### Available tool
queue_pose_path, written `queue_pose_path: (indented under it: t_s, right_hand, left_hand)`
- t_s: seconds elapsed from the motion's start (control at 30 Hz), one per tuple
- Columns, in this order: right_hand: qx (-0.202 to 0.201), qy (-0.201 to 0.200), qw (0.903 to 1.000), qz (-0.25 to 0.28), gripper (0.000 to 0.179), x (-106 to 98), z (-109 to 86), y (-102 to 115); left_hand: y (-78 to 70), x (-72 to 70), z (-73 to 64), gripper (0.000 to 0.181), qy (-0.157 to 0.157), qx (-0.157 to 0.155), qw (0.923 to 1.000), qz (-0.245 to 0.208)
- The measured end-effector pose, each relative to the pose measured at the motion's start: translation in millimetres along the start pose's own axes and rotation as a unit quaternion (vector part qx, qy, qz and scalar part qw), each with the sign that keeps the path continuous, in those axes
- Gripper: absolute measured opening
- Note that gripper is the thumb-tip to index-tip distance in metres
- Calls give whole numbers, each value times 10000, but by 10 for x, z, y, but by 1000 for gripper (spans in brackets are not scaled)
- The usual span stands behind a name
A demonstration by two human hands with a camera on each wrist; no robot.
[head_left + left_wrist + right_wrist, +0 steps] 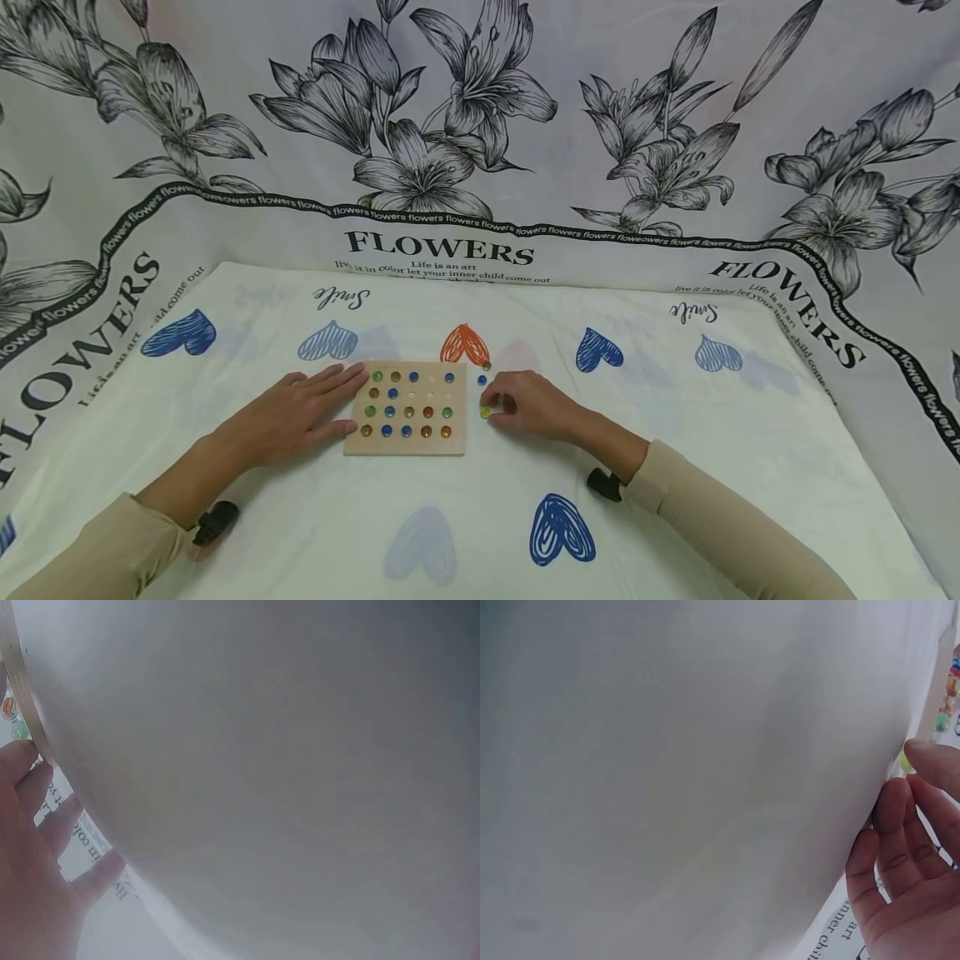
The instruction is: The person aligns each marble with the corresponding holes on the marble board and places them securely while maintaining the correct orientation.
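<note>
A square-cornered wooden board lies on the cloth, with rows of round hollows. Glass marbles in green, blue, amber and brown sit in most of them; several hollows toward the upper right show bare wood. My left hand lies with straight fingers along the board's left edge, its fingertips at the rim. Just off the right edge, my right hand pinches a yellow-green marble between thumb and forefinger. The same marble peeks out by the thumb in the right wrist view. A blue marble rests beside the right fingertips.
Beyond the blue marble lies a small brownish marble. White cloth printed with hearts covers the table. Behind it hangs a flower-printed sheet. Black wrist cameras sit under both wrists.
</note>
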State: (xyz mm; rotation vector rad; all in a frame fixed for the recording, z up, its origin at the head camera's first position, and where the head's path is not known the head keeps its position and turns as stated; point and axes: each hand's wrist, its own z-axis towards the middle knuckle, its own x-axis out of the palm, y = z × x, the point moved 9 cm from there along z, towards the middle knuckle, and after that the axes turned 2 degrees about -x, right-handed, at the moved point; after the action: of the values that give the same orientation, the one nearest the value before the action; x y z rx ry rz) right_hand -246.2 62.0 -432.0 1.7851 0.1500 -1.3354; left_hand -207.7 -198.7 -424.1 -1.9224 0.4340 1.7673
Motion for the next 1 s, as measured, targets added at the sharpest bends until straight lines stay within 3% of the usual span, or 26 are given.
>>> queue_pose_path:
  t_s: [0.73, 1.0]
  right_hand:
    - [124, 40, 9998, -120, 21, 24, 16, 46]
    - [-74, -45, 9999, -91, 18, -25, 34, 93]
  left_hand:
    - [12, 1, 0, 71, -134, 51, 9999, 64]
    - [22, 23, 2, 72, -67, -8, 10000, 20]
